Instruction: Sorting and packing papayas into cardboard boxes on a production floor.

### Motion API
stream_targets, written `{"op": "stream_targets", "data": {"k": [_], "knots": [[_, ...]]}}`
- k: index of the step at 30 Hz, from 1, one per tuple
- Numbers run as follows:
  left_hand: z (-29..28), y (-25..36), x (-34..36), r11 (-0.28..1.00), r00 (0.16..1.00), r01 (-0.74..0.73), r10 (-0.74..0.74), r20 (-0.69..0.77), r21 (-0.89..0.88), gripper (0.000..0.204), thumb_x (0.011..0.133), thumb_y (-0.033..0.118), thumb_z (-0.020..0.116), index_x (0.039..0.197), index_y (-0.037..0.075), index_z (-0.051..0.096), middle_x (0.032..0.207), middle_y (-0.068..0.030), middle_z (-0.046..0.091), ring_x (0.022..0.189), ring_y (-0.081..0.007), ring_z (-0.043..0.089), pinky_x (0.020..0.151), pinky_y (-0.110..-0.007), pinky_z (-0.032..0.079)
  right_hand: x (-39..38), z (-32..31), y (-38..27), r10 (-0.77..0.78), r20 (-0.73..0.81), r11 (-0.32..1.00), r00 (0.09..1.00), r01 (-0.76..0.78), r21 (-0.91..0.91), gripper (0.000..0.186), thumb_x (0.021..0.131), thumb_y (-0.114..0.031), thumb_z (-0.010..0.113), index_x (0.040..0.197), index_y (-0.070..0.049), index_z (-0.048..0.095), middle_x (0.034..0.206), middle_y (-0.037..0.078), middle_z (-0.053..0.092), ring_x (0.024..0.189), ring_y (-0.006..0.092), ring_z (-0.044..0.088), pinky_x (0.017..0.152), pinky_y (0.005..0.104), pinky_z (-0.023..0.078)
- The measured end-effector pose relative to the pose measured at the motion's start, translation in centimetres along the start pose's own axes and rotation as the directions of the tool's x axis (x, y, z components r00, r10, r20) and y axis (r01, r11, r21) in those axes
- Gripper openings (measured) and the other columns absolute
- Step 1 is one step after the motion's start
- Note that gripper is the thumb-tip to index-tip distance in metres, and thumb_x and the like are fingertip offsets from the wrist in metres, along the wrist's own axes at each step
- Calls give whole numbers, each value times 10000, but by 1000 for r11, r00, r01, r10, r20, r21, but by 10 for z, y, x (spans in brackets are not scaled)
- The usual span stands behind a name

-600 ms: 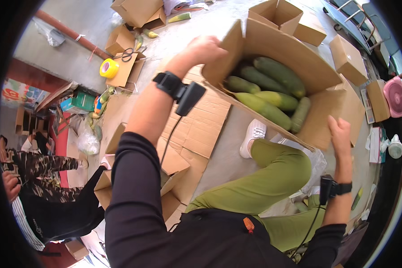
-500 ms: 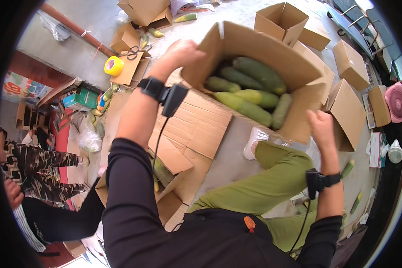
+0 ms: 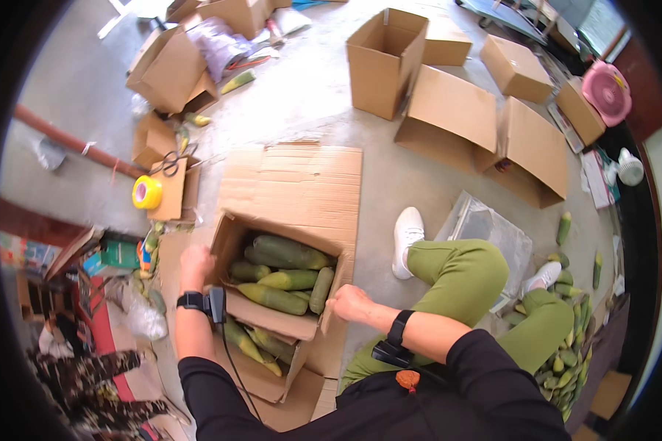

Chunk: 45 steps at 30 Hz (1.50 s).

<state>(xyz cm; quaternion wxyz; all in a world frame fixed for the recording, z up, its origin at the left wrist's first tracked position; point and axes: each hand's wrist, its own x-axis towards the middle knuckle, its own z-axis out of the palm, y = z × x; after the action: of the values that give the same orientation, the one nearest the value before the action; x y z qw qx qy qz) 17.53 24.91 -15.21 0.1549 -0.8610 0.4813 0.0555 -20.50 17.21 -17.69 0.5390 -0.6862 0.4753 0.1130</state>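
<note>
An open cardboard box (image 3: pixel 232 235) full of green long gourds (image 3: pixel 287 250) rests low on another open box (image 3: pixel 287 382), which also holds gourds (image 3: pixel 243 342). My left hand (image 3: pixel 197 263) is closed on the upper box's left side. My right hand (image 3: pixel 346 301) grips that box's right side. Flat cardboard (image 3: pixel 287 176) lies beneath and beyond the boxes. The bottom of the upper box is hidden.
Cardboard boxes (image 3: pixel 449 110) stand ahead and right. Yellow tape (image 3: pixel 147 192) and scissors (image 3: pixel 171 165) lie left. A plastic-covered item (image 3: pixel 485 220), a gourd pile (image 3: pixel 570 367) and a pink fan (image 3: pixel 605 92) are right. Someone in camouflage trousers (image 3: pixel 95 367) is at lower left.
Both hands have brought the box of gourds leftward and down onto the lower box. My view has shifted, showing more floor and boxes ahead.
</note>
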Motion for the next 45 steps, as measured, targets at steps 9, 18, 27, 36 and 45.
{"op": "stream_targets", "data": {"k": [9,18,27,36,45], "knots": [[66,13,-5,992,993,120,-120,2,42,173,788,86,549,807,-6,694,843,-240,658,797,-396,648,716,-460,527,-11,-78,-25,-252,-36,967,967,253,10,370,846,-358,519,801,-23,671,854,202,655,852,377,620,751,473,485],[43,23,-29,964,968,245,-250,-35,-101,233,772,182,693,915,0,669,956,-215,650,915,-399,622,779,-470,511,-89,-162,0,-437,-331,789,836,533,305,266,879,-262,587,772,-23,632,693,90,632,653,177,593,618,328,464],[-56,128,1,969,981,115,-145,-127,-220,420,774,232,705,1139,52,602,1157,-152,566,1090,-323,541,894,-463,459,-204,-252,93,-242,-727,666,642,655,357,249,926,-187,570,764,0,596,682,12,585,648,79,523,605,246,443],[-179,381,-34,498,713,-677,627,-314,-542,303,824,123,623,1112,27,615,1106,-161,604,1040,-318,570,875,-392,451,-315,-264,205,128,-928,705,351,626,334,233,937,-196,572,782,-23,587,704,-2,588,681,67,538,647,229,450],[-229,578,-150,25,163,-925,928,-336,-380,313,810,117,625,1110,28,619,1058,-138,620,1014,-285,588,893,-344,442,-342,-179,370,470,-875,790,112,388,474,279,903,-188,568,727,28,560,629,45,580,594,102,540,567,269,427]]}}
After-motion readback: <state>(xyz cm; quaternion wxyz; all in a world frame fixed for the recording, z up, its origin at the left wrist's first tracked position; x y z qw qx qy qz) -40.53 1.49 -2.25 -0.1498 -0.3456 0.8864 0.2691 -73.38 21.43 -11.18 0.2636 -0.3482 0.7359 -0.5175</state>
